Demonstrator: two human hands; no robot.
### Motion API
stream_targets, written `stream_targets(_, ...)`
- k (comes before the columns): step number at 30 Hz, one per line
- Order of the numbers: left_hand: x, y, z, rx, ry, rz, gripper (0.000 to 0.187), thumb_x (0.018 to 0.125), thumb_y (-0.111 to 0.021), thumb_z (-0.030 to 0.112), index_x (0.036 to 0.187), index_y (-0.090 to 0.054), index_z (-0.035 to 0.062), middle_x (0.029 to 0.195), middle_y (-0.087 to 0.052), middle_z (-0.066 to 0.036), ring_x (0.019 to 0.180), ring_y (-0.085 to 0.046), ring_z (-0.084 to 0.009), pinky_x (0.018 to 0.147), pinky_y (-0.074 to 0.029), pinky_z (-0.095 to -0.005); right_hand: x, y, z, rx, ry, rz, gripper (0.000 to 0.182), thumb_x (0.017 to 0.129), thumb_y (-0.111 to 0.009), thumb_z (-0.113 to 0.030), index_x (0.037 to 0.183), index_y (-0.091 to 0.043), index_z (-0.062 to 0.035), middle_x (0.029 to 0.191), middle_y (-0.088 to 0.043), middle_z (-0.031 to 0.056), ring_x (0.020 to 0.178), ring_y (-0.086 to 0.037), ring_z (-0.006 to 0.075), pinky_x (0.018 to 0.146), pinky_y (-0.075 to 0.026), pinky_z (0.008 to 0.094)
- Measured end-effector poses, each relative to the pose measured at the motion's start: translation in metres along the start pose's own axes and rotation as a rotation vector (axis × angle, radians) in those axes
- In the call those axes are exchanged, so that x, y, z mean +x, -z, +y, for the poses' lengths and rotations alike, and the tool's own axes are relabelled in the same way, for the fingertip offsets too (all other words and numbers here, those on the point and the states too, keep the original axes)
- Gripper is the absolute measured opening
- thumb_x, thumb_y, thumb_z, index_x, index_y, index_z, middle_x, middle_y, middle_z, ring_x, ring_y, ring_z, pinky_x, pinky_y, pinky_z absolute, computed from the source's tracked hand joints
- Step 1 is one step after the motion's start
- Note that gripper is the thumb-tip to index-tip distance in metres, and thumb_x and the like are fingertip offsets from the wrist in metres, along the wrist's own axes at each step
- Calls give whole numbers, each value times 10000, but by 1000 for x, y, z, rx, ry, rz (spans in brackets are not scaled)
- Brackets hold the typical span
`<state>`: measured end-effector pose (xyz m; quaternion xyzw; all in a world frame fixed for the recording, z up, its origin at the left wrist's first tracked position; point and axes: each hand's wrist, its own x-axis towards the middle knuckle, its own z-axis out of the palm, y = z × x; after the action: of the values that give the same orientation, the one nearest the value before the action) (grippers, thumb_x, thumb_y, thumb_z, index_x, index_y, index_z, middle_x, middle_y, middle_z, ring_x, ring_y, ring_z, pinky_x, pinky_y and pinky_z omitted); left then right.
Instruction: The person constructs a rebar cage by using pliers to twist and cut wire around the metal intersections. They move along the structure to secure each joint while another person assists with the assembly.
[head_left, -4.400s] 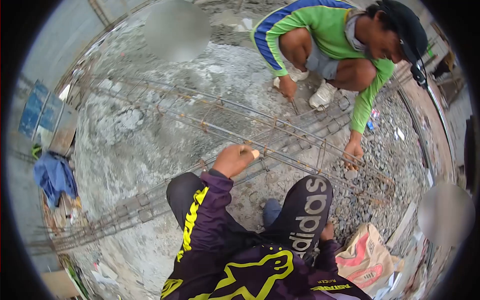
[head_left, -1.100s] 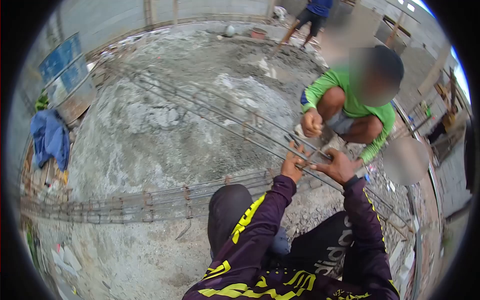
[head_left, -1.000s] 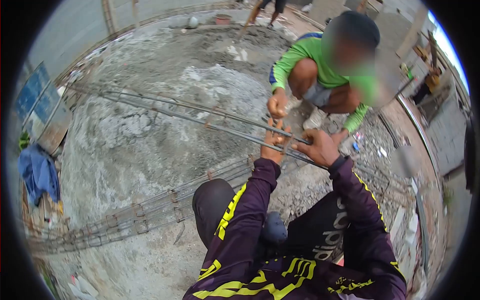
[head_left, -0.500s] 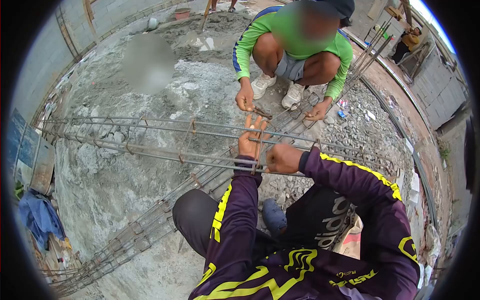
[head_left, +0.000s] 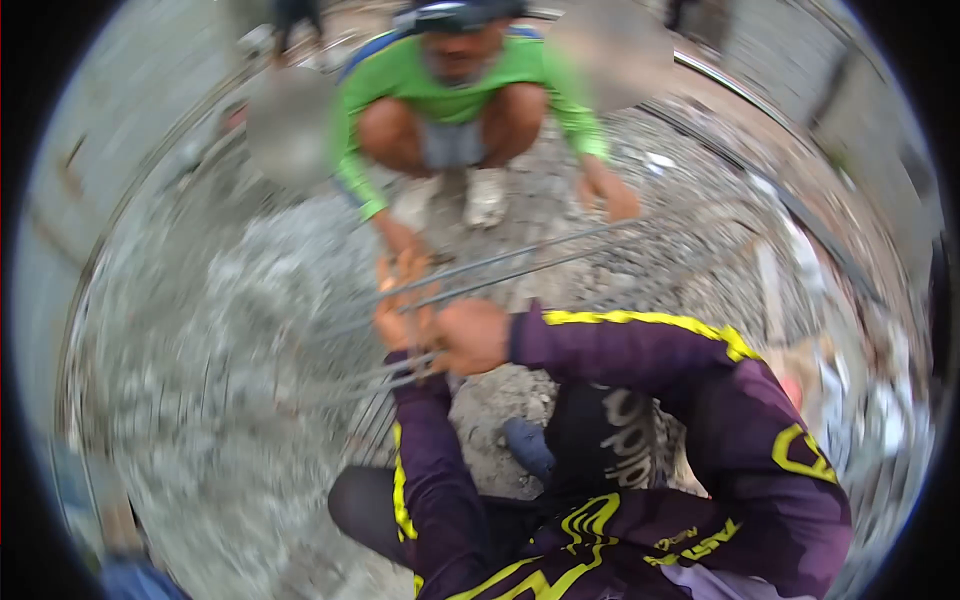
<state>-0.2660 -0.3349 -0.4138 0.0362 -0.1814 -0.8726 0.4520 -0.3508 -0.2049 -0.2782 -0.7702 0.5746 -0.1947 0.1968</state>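
Observation:
A rebar cage (head_left: 535, 250) of long steel rods with small square ties crosses in front of me, blurred by motion. My left hand (head_left: 398, 300) reaches up through it, fingers stretched out and spread, beside a cross tie. Close to its right, my right hand (head_left: 472, 335) is a closed fist at the same tie. What its fingers hold is hidden by the hand and the blur. Lower rods (head_left: 385, 375) of the cage pass by my left wrist. Another bundle of rods (head_left: 370, 428) lies on the ground below.
A co-worker in a green shirt (head_left: 455, 85) squats opposite, one hand (head_left: 403, 240) just beyond my left fingers and the other (head_left: 608, 195) over the gravel. Rough grey ground (head_left: 200, 350) lies left, gravel (head_left: 690, 190) right. My shoe (head_left: 528, 445) is below the cage.
My view has swung, so hands, cage and co-worker appear further left, and the cage slants up to the right. My left fingers remain spread and my right fist closed. The picture is more blurred.

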Motion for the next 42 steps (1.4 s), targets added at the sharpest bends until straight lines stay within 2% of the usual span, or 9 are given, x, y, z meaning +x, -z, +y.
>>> stream_targets(8, -50, 74, -20, 64, 229, 518, 530, 979, -426, 358, 1450, -378, 120, 1472, -399, -119, 1335, -396, -309, 1083, -352, -522, 38, -132, 49, -142, -256, -253, 464, 800, -635, -313, 1133, -539, -5, 1132, -533, 217, 1078, -514, 342, 912, -397, 451)
stream_targets(12, -85, 55, -25, -58, 165, 662, 561, 976, -432, 397, 1447, -379, 97, 1475, -395, -122, 1344, -383, -322, 1094, -334, -531, 99, -290, 81, 96, -830, 413, 607, 889, -594, -386, 1368, -469, -35, 1387, -460, 203, 1307, -424, 303, 1085, -320, 444)
stream_targets(14, -101, 47, -35, -160, 67, 673, 578, 975, -435, 417, 1445, -380, 86, 1477, -393, -124, 1349, -377, -328, 1100, -324, -535, 37, -62, 50, -7, -233, -659, 338, 743, -705, -208, 1004, -686, 6, 883, -685, 179, 856, -664, 304, 746, -515, 426)
stream_targets(17, -121, 51, -48, -418, -200, 563, 633, 1006, -252, 494, 1497, -268, 95, 1565, -212, -116, 1423, -201, -388, 1146, -216, -565, 9, 13, 25, 27, -99, -196, 304, 781, -695, -248, 993, -683, -30, 839, -693, 161, 773, -669, 332, 711, -514, 414)
stream_targets(20, -135, 49, -54, -339, -166, 449, 670, 993, -294, 518, 1504, -243, 88, 1564, -215, -132, 1412, -229, -384, 1155, -185, -555, -81, 86, 26, 687, 71, 359, 250, 900, -652, -198, 1021, -653, 21, 862, -699, 97, 798, -660, 160, 719, -521, 299)
stream_targets(25, -154, 102, -29, -166, 3, 148, 669, 999, -331, 479, 1511, -190, 73, 1556, -226, -149, 1404, -240, -390, 1148, -185, -549, -268, 74, 51, 1160, -733, 395, 251, 958, -572, -189, 909, -675, 35, 776, -681, 90, 672, -661, 148, 643, -536, 285)
stream_targets(29, -162, 89, -12, 204, 50, 513, 662, 1004, -321, 468, 1489, -225, 28, 1540, -253, -164, 1391, -277, -355, 1141, -213, -511, -346, -107, 101, 76, -1241, 177, 256, 822, -672, -260, 970, -699, -52, 851, -684, 180, 845, -686, 266, 749, -543, 420)
stream_targets(33, -169, 49, -3, 472, 157, 829, 661, 1008, -310, 458, 1466, -259, -17, 1524, -280, -180, 1378, -315, -321, 1133, -240, -474, -339, -232, 96, -23, -1280, 26, 450, 741, -724, -289, 1122, -593, -87, 1087, -569, 189, 1077, -561, 336, 877, -459, 496)
stream_targets(42, -182, -53, 13, 777, -3, 873, 687, 987, -447, 354, 1500, -147, 9, 1543, -210, -188, 1393, -288, -369, 1124, -269, -489, -300, -240, 109, -67, -1165, -232, 670, 669, -760, -226, 1214, -425, -28, 1136, -466, 195, 1100, -517, 366, 832, -485, 463)
